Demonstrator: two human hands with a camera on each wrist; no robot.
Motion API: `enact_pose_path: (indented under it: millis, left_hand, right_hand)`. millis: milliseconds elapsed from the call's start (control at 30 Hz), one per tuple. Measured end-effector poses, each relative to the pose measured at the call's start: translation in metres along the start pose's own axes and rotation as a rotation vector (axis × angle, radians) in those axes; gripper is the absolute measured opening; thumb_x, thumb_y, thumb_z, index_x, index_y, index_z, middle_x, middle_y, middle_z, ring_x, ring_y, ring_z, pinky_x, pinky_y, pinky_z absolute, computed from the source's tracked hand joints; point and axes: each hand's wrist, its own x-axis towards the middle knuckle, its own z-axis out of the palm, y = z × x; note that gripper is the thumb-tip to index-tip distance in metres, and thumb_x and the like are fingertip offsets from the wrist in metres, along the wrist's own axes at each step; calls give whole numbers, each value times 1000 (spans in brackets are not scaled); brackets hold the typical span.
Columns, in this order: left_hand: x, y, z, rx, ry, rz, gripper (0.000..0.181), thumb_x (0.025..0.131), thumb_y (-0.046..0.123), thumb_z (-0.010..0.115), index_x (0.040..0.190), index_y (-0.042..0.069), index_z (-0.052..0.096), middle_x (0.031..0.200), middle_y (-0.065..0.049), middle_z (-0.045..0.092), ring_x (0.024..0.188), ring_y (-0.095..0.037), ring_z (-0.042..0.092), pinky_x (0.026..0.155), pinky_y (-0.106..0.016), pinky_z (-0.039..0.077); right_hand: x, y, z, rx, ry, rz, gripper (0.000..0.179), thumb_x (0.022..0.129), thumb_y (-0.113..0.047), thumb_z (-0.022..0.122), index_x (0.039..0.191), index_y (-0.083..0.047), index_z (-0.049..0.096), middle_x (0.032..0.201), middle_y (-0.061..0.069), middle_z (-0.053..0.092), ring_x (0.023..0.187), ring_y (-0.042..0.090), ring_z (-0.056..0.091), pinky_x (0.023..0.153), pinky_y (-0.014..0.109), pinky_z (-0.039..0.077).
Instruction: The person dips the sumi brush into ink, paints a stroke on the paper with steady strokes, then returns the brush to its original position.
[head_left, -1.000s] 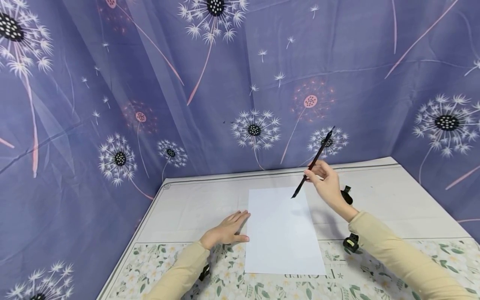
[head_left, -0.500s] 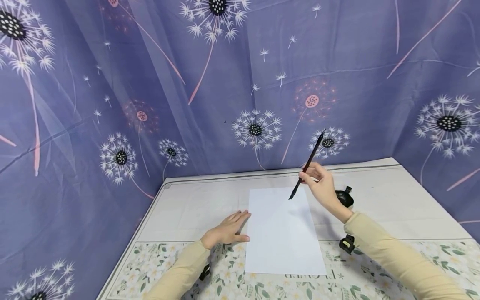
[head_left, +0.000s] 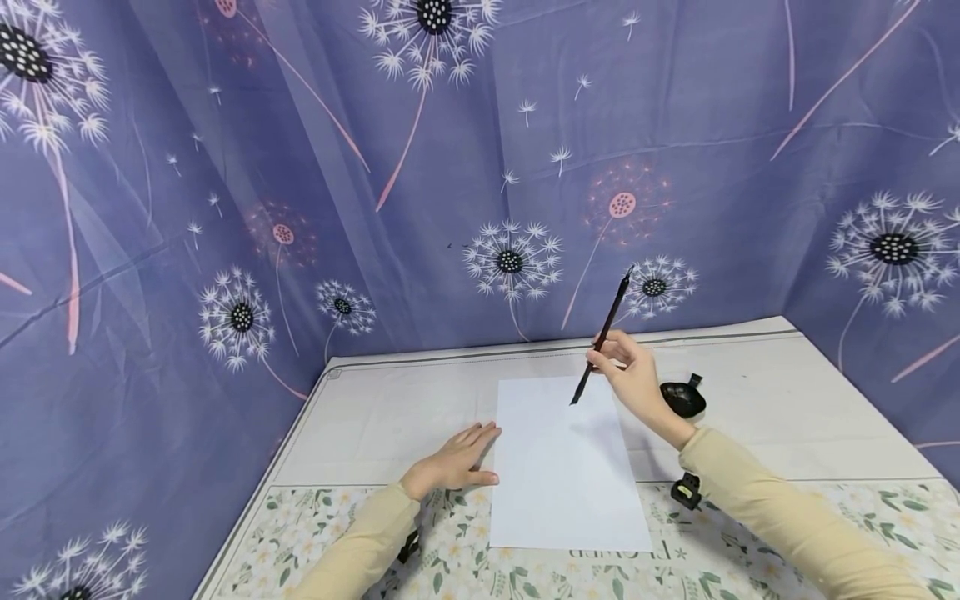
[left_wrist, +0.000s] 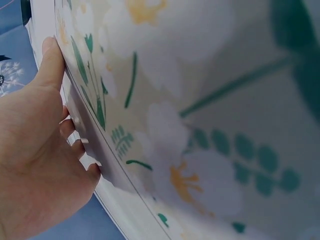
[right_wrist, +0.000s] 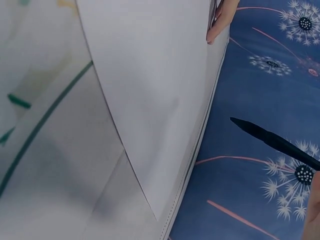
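Note:
A dark writing brush (head_left: pixel 604 333) is pinched between the thumb and fingers of my right hand (head_left: pixel 632 375), slanted with its black tip down. That tip hangs over the upper part of a white sheet of paper (head_left: pixel 566 467); the right wrist view shows the brush tip (right_wrist: pixel 250 128) apart from the sheet. No marks show on the paper. At the sheet's left edge my left hand (head_left: pixel 453 458) lies flat with fingers spread, its fingertips touching the edge. In the left wrist view the left hand (left_wrist: pixel 45 140) rests on the table cover.
A black, leaf-shaped ink dish (head_left: pixel 683 399) stands right of the paper, behind my right wrist. The table cover (head_left: pixel 405 400) is white at the back and flower-printed in front. A purple dandelion curtain (head_left: pixel 420 275) hangs close behind the table.
My right hand has moved left and slightly down with the brush, which stands a little steeper. More of the ink dish shows now. My left hand and the paper stay put.

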Motion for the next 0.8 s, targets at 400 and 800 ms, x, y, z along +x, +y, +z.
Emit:
enact_pose_path:
  millis: [400, 800]
  left_hand:
    - [1, 6, -4, 22, -27, -38, 80, 97, 42, 56, 154, 2, 17, 160, -20, 17, 147, -41, 17, 119, -55, 19]
    - [0, 5, -4, 7, -9, -36, 79, 96, 40, 58, 153, 2, 18, 160, -19, 18, 147, -41, 18, 119, -54, 19]
  right_hand:
    - [-3, 24, 9, -2, -27, 30, 17, 88, 5, 66, 104, 2, 62, 86, 2, 71, 79, 5, 70, 71, 26, 60]
    - [-4, 26, 20, 49, -77, -5, 19, 88, 5, 65, 104, 12, 57, 87, -2, 70, 82, 3, 68, 73, 29, 60]
